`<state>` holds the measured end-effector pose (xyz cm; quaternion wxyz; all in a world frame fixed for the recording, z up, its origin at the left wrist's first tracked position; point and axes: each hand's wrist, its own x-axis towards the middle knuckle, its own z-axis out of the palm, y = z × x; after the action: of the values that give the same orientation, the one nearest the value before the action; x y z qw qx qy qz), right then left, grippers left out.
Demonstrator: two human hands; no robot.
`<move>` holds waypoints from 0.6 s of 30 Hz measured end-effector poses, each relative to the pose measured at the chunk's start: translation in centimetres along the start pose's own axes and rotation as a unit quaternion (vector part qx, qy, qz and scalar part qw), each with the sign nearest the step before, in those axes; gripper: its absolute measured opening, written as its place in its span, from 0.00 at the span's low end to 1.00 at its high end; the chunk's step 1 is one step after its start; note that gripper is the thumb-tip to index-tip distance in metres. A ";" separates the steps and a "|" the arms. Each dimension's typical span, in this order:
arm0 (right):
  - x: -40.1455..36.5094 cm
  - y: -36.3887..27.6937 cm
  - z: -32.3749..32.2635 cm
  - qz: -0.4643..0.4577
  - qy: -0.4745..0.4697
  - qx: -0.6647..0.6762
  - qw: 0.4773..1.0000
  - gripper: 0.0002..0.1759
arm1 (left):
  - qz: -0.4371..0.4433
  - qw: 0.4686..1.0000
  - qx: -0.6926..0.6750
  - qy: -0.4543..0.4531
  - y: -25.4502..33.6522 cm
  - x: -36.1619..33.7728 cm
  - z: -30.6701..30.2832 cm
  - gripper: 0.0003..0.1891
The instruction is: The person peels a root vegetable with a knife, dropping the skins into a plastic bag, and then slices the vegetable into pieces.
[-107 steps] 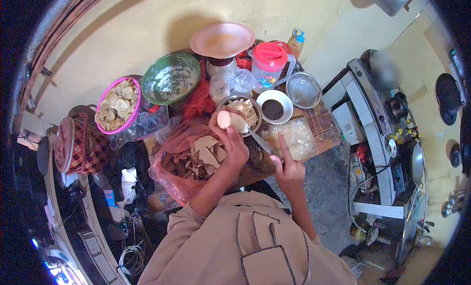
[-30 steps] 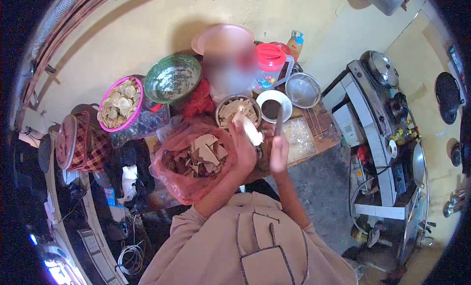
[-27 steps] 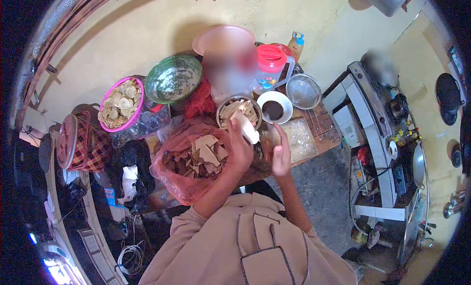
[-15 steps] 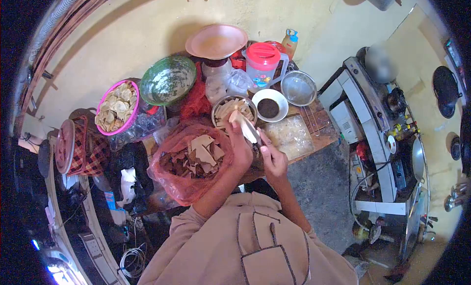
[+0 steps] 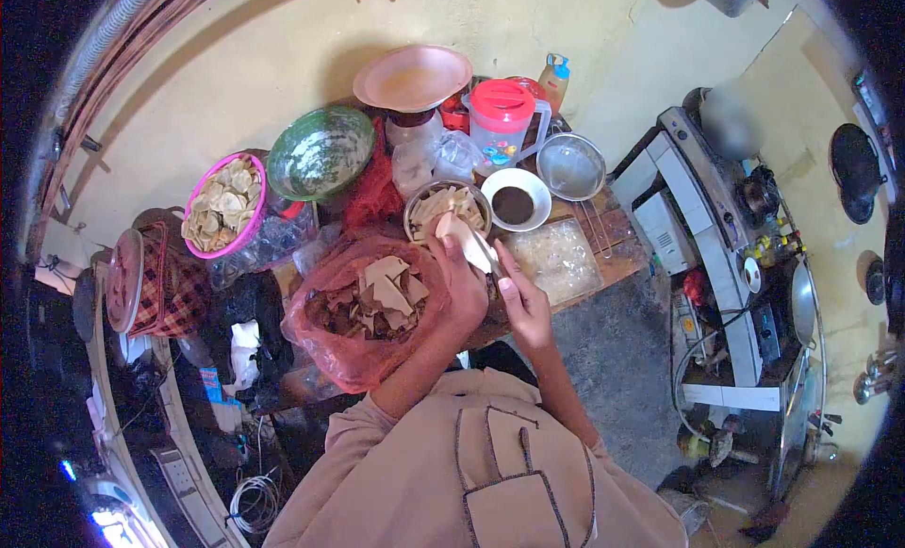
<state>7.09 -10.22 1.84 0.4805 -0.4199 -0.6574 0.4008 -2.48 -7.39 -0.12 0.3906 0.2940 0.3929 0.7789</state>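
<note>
The left hand (image 5: 462, 282) is clamped around a pale piece (image 5: 457, 234), which tilts up out of the grip with its far end over the near side of the steel bowl (image 5: 407, 213). The right hand (image 5: 525, 308), at the near right of the steel bowl, is closed on a knife (image 5: 495, 263). Little of the knife shows, and whether its blade touches the piece or lies just beside it cannot be told. The two hands are close to each other.

Pale strips (image 5: 436, 207) fill the steel bowl. At its near left sits a red bag (image 5: 325, 355), gaping open, with flat scraps (image 5: 386, 289) inside. Just right of the steel bowl, a white dish (image 5: 517, 177) holds something dark. A pale board (image 5: 558, 261) with white smears lies to the near right of the steel bowl. Farther right of it rests a sieve (image 5: 571, 166), near a bare part of the wooden surface (image 5: 630, 248).

Behind the steel bowl are clear bags (image 5: 457, 155), with a pink basin (image 5: 413, 77) raised beyond them; a red-lidded jug (image 5: 500, 129) stands at its far right. To the far left of the steel bowl leans a green basin (image 5: 322, 152), whitish inside, and beyond that a pink basket (image 5: 247, 238) heaped with slices (image 5: 226, 204). A stove (image 5: 693, 157) stands well to the right.
</note>
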 end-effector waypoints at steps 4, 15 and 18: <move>-0.7 2.0 -0.4 0.104 -0.059 0.088 0.989 0.22 | -0.015 1.000 -0.015 0.016 -1.6 0.1 -0.7 0.26; -0.4 -1.3 -0.8 0.052 -0.010 -0.183 0.982 0.19 | 0.031 0.994 0.108 -0.013 -2.4 -0.2 -1.7 0.21; -0.6 -0.5 -0.4 0.040 0.013 -0.160 0.986 0.18 | 0.030 0.994 0.101 -0.017 -1.8 -0.3 -1.5 0.21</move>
<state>7.49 -10.85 2.22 0.3995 -0.5223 -0.6896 0.3034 -2.83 -7.51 -2.47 0.3419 0.3571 0.4535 0.7416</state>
